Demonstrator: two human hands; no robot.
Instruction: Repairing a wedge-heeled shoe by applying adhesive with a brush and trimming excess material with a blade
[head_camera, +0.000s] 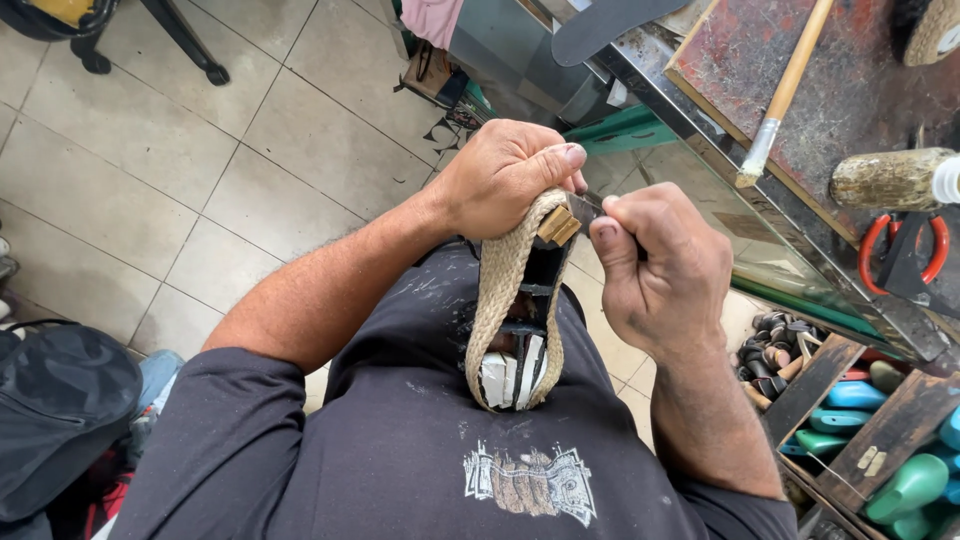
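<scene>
Jute-rope sole rim (500, 300), long axis running from my chest out toward the workbench edge (700, 110), braced against my apron: left hand (500, 180) clamps its far tip, right hand (660, 270) just beside pinches a small blade (585, 205) against it.

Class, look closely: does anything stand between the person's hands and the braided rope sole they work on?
Nothing visible does. The left hand grips the rope sole at its top, and the right hand presses a small blade against it.
</scene>
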